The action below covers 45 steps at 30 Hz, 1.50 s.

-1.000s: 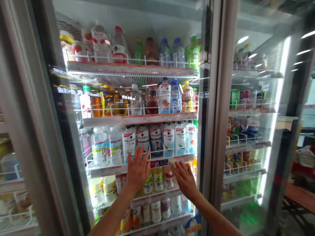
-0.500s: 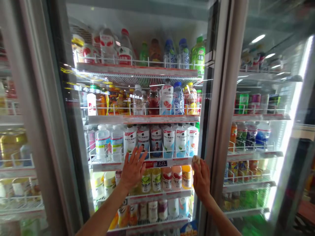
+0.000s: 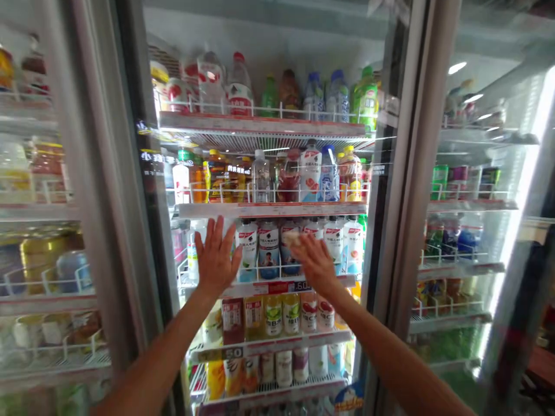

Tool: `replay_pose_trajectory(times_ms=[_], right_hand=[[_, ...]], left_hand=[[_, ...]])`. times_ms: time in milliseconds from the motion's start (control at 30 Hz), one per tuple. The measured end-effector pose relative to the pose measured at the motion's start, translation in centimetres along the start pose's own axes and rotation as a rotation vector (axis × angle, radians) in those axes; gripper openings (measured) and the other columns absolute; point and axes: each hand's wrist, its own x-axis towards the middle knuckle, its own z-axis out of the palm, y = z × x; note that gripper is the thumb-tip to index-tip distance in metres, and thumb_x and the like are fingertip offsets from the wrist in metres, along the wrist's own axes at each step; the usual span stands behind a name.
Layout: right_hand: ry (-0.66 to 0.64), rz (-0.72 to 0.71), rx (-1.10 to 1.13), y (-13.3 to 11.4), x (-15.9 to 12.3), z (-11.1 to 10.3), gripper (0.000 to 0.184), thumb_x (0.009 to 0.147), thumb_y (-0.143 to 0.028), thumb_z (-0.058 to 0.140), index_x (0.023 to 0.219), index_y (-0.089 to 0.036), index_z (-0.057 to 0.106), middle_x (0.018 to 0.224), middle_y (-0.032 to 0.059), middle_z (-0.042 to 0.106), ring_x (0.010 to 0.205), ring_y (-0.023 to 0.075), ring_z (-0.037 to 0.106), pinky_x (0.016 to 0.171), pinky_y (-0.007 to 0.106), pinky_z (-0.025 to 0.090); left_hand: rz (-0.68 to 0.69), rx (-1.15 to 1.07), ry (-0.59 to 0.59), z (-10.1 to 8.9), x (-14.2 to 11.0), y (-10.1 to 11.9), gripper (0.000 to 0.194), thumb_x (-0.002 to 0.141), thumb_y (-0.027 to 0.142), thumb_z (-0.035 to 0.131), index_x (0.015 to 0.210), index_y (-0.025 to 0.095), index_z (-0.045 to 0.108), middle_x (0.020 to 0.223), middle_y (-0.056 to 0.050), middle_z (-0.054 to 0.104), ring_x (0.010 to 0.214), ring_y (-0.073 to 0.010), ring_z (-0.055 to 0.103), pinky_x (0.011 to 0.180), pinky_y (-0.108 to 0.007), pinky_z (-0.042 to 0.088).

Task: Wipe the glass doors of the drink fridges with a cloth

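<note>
My left hand [image 3: 217, 257] is spread flat with its fingers apart, at the glass door [image 3: 269, 34] of a drinks fridge. It seems to rest on the glass, in front of the third shelf from the top. My right hand [image 3: 316, 263] is at about the same height, right of the middle, slightly blurred. Under its fingertips is a small pale wad of cloth [image 3: 293, 240], which could also be tissue. Behind the glass, white-labelled bottles [image 3: 247, 245] stand in a row, partly hidden by both hands.
Metal door frames [image 3: 416, 173] border the pane on both sides. More bottles fill the other shelves, behind wire rails [image 3: 303, 112]. A small price display [image 3: 302, 286] sits on a shelf edge. Another glass door with a bright light strip [image 3: 515, 214] is at the right.
My right hand has swept left and up across the pane with the wad, away from the right frame. My left hand has moved up and left. The view has shifted slightly left.
</note>
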Motion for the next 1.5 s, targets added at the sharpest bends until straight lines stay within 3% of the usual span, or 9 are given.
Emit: replay_pose_trajectory(times_ms=[200, 400, 600, 767, 867, 1067, 1233, 1333, 1500], right_hand=[[0.397, 0.477, -0.140, 5.2, 5.8, 0.9, 0.056, 0.087, -0.014, 0.032, 0.141, -0.019, 0.024, 0.146, 0.0127, 0.027, 0.136, 0.0254, 0.024, 0.107, 0.051, 0.029], [-0.022, 0.039, -0.053, -0.8, 6.0, 1.8, 0.050, 0.085, -0.015, 0.039, 0.132, -0.031, 0.038, 0.143, 0.0027, 0.035, 0.136, 0.0199, 0.026, 0.109, 0.045, 0.030], [0.420, 0.421, -0.200, 4.2, 9.8, 1.5, 0.047, 0.088, -0.015, 0.025, 0.134, -0.010, 0.035, 0.142, 0.0173, 0.033, 0.135, 0.0239, 0.026, 0.106, 0.051, 0.030], [0.136, 0.049, -0.141, -4.9, 11.5, 4.5, 0.040, 0.087, -0.021, 0.040, 0.125, -0.028, 0.048, 0.138, 0.0008, 0.043, 0.133, 0.0172, 0.031, 0.106, 0.038, 0.035], [0.001, -0.113, -0.131, -5.1, 10.9, 3.7, 0.042, 0.086, -0.019, 0.042, 0.126, -0.030, 0.047, 0.138, -0.0002, 0.043, 0.133, 0.0169, 0.032, 0.108, 0.040, 0.032], [0.437, 0.416, -0.166, 1.0, 12.7, 3.1, 0.049, 0.087, -0.015, 0.032, 0.135, -0.019, 0.036, 0.143, 0.0111, 0.034, 0.135, 0.0248, 0.027, 0.104, 0.054, 0.030], [0.088, 0.040, -0.060, -8.1, 11.6, 5.5, 0.047, 0.086, -0.019, 0.040, 0.132, -0.030, 0.041, 0.141, 0.0004, 0.038, 0.136, 0.0182, 0.024, 0.109, 0.040, 0.031], [-0.071, -0.148, -0.012, -9.4, 12.2, 5.3, 0.050, 0.086, -0.017, 0.040, 0.134, -0.031, 0.036, 0.142, 0.0002, 0.038, 0.136, 0.0179, 0.023, 0.111, 0.042, 0.027], [0.218, 0.357, -0.011, -6.4, 19.5, 6.6, 0.053, 0.087, -0.014, 0.032, 0.138, -0.025, 0.031, 0.145, 0.0057, 0.031, 0.137, 0.0254, 0.021, 0.108, 0.055, 0.024]], left_hand=[[-0.081, 0.045, 0.029, -0.3, 2.0, -4.9, 0.057, 0.087, 0.034, 0.045, 0.140, 0.023, 0.028, 0.148, -0.011, 0.021, 0.138, -0.0254, 0.013, 0.111, -0.050, 0.007], [-0.060, 0.031, 0.050, -0.1, 1.7, -4.9, 0.060, 0.087, 0.033, 0.046, 0.142, 0.025, 0.023, 0.149, -0.010, 0.020, 0.139, -0.0254, 0.013, 0.111, -0.051, 0.007], [-0.057, -0.002, 0.064, -0.1, 1.8, -4.9, 0.062, 0.087, 0.032, 0.047, 0.142, 0.026, 0.021, 0.149, -0.009, 0.018, 0.138, -0.0257, 0.013, 0.111, -0.053, 0.006], [-0.046, -0.033, 0.080, -0.2, 1.6, -5.1, 0.060, 0.087, 0.033, 0.047, 0.142, 0.027, 0.023, 0.149, -0.008, 0.018, 0.138, -0.0260, 0.015, 0.112, -0.052, 0.006], [-0.019, -0.004, 0.084, -0.3, 1.5, -5.3, 0.063, 0.087, 0.031, 0.047, 0.142, 0.028, 0.018, 0.150, -0.007, 0.016, 0.138, -0.0257, 0.014, 0.111, -0.052, 0.008], [-0.004, 0.026, 0.089, -0.3, 1.6, -5.0, 0.068, 0.086, 0.028, 0.048, 0.143, 0.026, 0.013, 0.150, -0.008, 0.013, 0.138, -0.0266, 0.013, 0.110, -0.054, 0.010], [-0.006, -0.004, 0.075, -0.7, 1.3, -5.3, 0.061, 0.087, 0.030, 0.046, 0.142, 0.024, 0.021, 0.149, -0.009, 0.019, 0.138, -0.0249, 0.014, 0.111, -0.052, 0.009], [0.029, 0.006, 0.029, -1.8, 0.4, -7.3, 0.059, 0.087, 0.031, 0.045, 0.142, 0.023, 0.023, 0.146, -0.011, 0.027, 0.137, -0.0231, 0.018, 0.112, -0.048, 0.010], [-0.002, 0.026, 0.029, -4.6, -1.2, -10.8, 0.063, 0.089, 0.030, 0.043, 0.144, 0.019, 0.013, 0.148, -0.013, 0.020, 0.138, -0.0239, 0.015, 0.112, -0.046, 0.017]])
